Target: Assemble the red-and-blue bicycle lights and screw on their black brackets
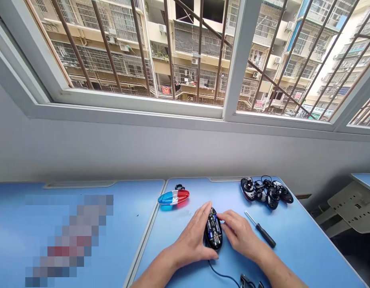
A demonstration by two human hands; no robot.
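Note:
A black oval case lies near the front middle of the blue table, its inner circuit board and blue parts facing up. My left hand curves around its left side, fingers along the upper end and thumb at the lower end. At the upper right edge, the fingertips of my right hand are drawn together against the case. What may lie between those fingertips is hidden. A thin black cable runs from below the case toward the front. Right of my right hand is a black-handled screwdriver.
A clear blue-and-red oval cover lies at the back left, with a small black part behind it. Several black devices with cables sit back right. A black clip-like part lies at the front. Some of the left table is pixelated.

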